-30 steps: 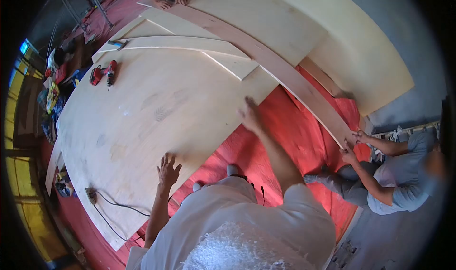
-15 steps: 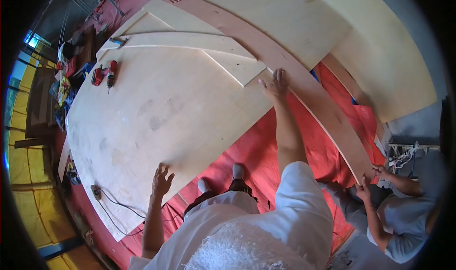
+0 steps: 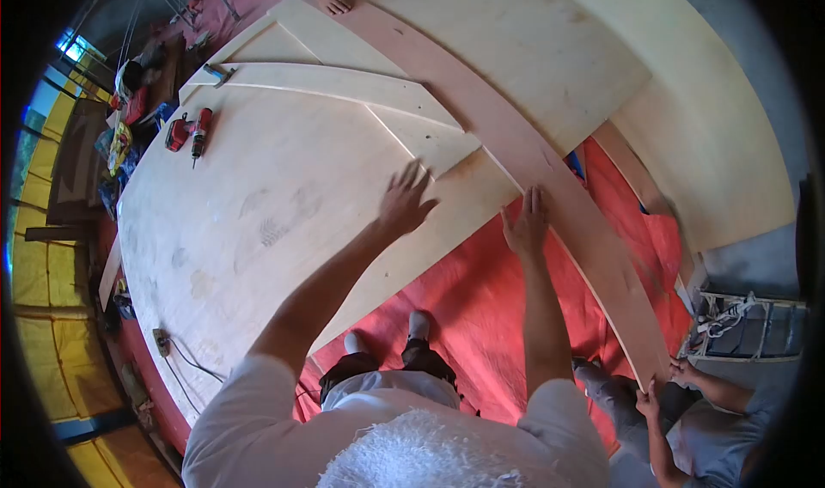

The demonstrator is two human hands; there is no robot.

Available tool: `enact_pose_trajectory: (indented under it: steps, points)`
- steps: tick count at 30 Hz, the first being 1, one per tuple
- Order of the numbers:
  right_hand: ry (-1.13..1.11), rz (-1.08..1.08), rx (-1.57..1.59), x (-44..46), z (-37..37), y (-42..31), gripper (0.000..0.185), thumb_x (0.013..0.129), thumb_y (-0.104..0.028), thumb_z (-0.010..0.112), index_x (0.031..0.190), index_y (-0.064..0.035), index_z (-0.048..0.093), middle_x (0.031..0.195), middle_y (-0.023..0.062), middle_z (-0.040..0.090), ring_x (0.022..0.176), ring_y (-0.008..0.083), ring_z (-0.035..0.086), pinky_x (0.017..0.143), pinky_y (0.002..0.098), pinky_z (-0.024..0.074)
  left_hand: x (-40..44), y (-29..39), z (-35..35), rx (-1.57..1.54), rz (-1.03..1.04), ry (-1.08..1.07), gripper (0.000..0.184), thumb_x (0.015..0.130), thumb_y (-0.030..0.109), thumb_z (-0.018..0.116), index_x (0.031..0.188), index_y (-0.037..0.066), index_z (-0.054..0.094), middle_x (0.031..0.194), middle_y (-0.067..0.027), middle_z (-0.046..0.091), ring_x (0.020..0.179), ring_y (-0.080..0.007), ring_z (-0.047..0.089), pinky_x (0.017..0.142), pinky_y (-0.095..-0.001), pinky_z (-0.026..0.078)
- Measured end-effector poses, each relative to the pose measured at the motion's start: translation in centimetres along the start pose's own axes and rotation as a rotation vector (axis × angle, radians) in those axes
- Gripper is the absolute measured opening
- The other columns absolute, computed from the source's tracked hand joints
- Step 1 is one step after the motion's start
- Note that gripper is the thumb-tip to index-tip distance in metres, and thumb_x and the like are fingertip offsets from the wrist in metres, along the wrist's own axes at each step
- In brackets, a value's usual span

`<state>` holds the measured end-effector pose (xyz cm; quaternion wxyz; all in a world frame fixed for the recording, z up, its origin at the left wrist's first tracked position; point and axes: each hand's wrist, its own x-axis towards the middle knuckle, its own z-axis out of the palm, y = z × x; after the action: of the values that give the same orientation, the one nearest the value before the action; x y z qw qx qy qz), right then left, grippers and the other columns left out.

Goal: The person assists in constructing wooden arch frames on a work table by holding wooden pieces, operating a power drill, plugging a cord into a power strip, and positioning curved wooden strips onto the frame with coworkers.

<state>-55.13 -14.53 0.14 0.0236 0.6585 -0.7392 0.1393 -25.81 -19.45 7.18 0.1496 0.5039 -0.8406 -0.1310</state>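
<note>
My left hand (image 3: 405,202) has its fingers spread above the large pale plywood sheet (image 3: 258,170), just short of the triangular corner of a light wooden frame (image 3: 335,80). My right hand (image 3: 528,222) is at the inner edge of a long pinkish-brown board (image 3: 481,106), its thumb apart from the other fingers. That board runs diagonally along the right side of the frame. One person's hand (image 3: 333,3) rests at its upper end, and a second person's hands (image 3: 648,398) hold its lower end.
A red drill (image 3: 198,133) lies on the plywood, with a blue-handled tool (image 3: 216,76) on the frame. A socket box (image 3: 161,342) with a cable sits at the lower left. Red sheeting (image 3: 464,316) covers the floor. More plywood (image 3: 679,118) lies at the right.
My left hand has swung up and right across the plywood. My right hand has reached the long board's edge and sits lower in view. The board's lower end has shifted downward in the picture.
</note>
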Motion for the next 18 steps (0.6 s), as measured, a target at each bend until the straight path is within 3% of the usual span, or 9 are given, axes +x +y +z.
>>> enact_pose_trajectory:
  steps: [3, 8, 10, 13, 18]
  points:
    - [-0.067, 0.067, 0.023, -1.2, -1.9, 0.2, 0.081, 0.088, -0.051, 0.052, 0.142, 0.0052, 0.028, 0.149, 0.0213, 0.028, 0.139, 0.0334, 0.026, 0.113, 0.0463, 0.0214, 11.2, 1.1, 3.3, 0.160, 0.091, 0.017, 0.071, 0.088, 0.049, 0.054, 0.143, 0.008, 0.034, 0.153, -0.0177, 0.019, 0.142, -0.0332, 0.018, 0.110, -0.0561, 0.023]
    - [0.007, 0.032, 0.033, -3.2, -2.3, 1.9, 0.077, 0.089, -0.045, 0.054, 0.142, 0.0046, 0.029, 0.149, 0.0215, 0.028, 0.136, 0.0350, 0.029, 0.111, 0.0462, 0.0236, 20.4, 0.0, 5.8, 0.316, -0.001, -0.129, 0.077, 0.089, 0.058, 0.044, 0.146, 0.008, 0.026, 0.154, -0.0150, 0.017, 0.143, -0.0293, 0.013, 0.114, -0.0549, 0.005]
    - [-0.003, 0.049, 0.061, -3.9, -2.9, 2.2, 0.074, 0.090, -0.043, 0.053, 0.141, 0.0051, 0.030, 0.147, 0.0230, 0.029, 0.136, 0.0359, 0.030, 0.112, 0.0485, 0.0237, 21.3, -0.6, 6.6, 0.373, -0.044, -0.237, 0.079, 0.090, 0.060, 0.041, 0.147, 0.008, 0.023, 0.155, -0.0145, 0.016, 0.145, -0.0268, 0.009, 0.114, -0.0533, -0.002]
    - [-0.010, 0.058, 0.074, -4.8, -3.6, 2.8, 0.072, 0.091, -0.041, 0.053, 0.140, 0.0059, 0.030, 0.147, 0.0230, 0.030, 0.136, 0.0362, 0.030, 0.112, 0.0478, 0.0242, 20.0, -0.8, 8.1, 0.368, 0.015, -0.168, 0.080, 0.090, 0.060, 0.039, 0.147, 0.007, 0.022, 0.154, -0.0147, 0.016, 0.145, -0.0286, 0.008, 0.114, -0.0528, -0.004]
    - [-0.007, 0.060, 0.013, -5.4, -4.7, 3.6, 0.065, 0.092, -0.039, 0.053, 0.136, 0.0065, 0.038, 0.144, 0.0239, 0.035, 0.134, 0.0354, 0.033, 0.110, 0.0462, 0.0263, 19.8, 0.3, 8.0, 0.415, 0.076, -0.239, 0.083, 0.088, 0.063, 0.039, 0.143, 0.001, 0.030, 0.150, -0.0187, 0.026, 0.142, -0.0362, 0.013, 0.112, -0.0599, -0.007]
